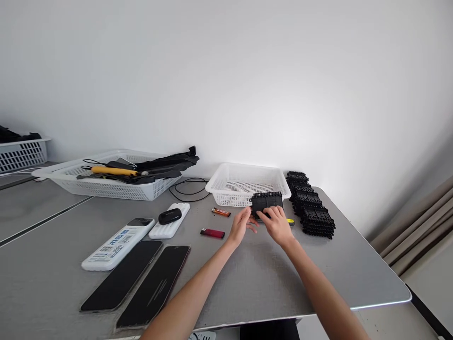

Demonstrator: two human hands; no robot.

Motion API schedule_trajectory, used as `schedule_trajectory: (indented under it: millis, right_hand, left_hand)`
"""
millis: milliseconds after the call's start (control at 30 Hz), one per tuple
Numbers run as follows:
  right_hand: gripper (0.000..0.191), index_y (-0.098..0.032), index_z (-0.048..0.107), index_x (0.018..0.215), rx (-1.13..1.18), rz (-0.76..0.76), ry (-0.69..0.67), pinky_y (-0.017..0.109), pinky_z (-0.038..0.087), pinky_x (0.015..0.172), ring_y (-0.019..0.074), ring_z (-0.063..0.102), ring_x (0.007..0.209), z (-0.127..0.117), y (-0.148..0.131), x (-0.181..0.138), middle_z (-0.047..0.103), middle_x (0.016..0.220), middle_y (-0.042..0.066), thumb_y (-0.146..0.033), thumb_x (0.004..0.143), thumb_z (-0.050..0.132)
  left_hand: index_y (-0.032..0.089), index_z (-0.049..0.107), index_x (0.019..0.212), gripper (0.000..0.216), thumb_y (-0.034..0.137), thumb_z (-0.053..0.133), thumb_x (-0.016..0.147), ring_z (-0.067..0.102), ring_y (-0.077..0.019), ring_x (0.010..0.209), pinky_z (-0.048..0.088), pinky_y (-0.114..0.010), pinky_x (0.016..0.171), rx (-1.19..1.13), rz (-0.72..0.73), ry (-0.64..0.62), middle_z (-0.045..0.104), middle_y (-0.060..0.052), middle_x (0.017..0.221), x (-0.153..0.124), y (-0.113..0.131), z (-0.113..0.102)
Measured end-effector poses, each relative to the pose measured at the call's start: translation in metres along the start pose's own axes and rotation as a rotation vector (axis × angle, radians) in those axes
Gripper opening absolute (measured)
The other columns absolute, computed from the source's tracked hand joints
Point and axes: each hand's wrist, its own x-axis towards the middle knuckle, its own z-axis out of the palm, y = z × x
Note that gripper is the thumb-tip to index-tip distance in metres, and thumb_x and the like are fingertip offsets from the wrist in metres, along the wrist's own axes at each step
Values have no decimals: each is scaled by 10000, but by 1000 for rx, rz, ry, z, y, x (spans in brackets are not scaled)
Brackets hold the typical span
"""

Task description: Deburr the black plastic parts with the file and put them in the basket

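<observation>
A black ribbed plastic part [266, 202] rests on the grey table [247, 274] just in front of an empty white basket [247, 184]. My right hand [278, 224] lies over the part's near edge with its fingers curled onto it. To the left of the part is my left hand [242, 224], fingers apart, its tips touching the part's left side. A small yellow thing [290, 221] peeks out beside my right hand. To the right, several stacks of the same black parts [311, 208] stand in a row.
An orange lighter [221, 212] and a red lighter [212, 233] lie left of my hands. Further left are a white power bank with a black case [170, 218], a remote [118, 243] and two dark phones [138, 278]. A basket of tools [106, 177] sits at the back left.
</observation>
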Motion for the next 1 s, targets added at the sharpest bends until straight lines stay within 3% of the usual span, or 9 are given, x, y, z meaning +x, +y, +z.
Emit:
schedule_trajectory:
  millis: [133,200,300,367,500,633,800,1000]
  right_hand:
    - [382,-280,588,1312,24,63,3,430,358,953,250,480,1047,27,-14,9,595,1119,100,-185,965,460]
    - [451,-272,495,1410,24,202,44,479,334,989,287,442,1133,33,-15,5,542,1225,131,-275,959,487]
    - [593,-139,347,1498,32,467,115,513,326,1003,328,389,1208,39,-10,-5,471,1324,206,-365,962,464]
    - [535,-111,397,1462,45,557,84,494,335,993,323,403,1199,42,-5,-12,502,1313,207,-331,976,426]
    - [342,-219,629,1241,109,516,-143,463,320,993,292,468,1171,47,0,-20,613,1243,128,-251,977,415]
    - [346,-232,606,1272,168,477,-292,464,292,1019,268,510,1172,52,-4,-19,636,1251,113,-229,972,434]
    - [388,-212,551,1332,137,516,-355,455,305,1010,272,507,1156,56,-7,-19,608,1264,133,-207,949,488]
    - [345,-192,555,1264,127,570,-351,445,330,975,289,495,1128,58,-6,-18,583,1246,143,-196,919,546]
  left_hand:
    - [143,574,1000,478,539,679,754,659,-198,572,554,-320,469,39,-4,154,601,-1,712,3,-8,-10]
    - [132,583,1007,504,549,688,744,678,-209,582,574,-338,506,43,12,242,626,-17,745,6,-12,-15]
    - [133,584,999,528,572,701,731,697,-222,595,596,-353,556,36,50,345,598,0,722,9,-17,-19]
    - [139,580,1005,541,590,698,730,701,-228,604,601,-359,573,42,74,376,567,14,703,10,-18,-21]
    - [147,571,1044,581,628,675,736,700,-231,604,601,-374,585,82,97,394,565,8,722,10,-20,-24]
    - [150,571,1065,597,647,656,745,701,-238,609,599,-385,584,110,111,388,577,-4,730,9,-22,-25]
    - [152,564,1064,622,670,654,732,701,-237,601,598,-377,569,106,110,407,592,-6,721,8,-22,-25]
    - [157,550,1045,634,675,678,704,703,-238,606,602,-387,575,94,105,420,599,-6,747,6,-18,-24]
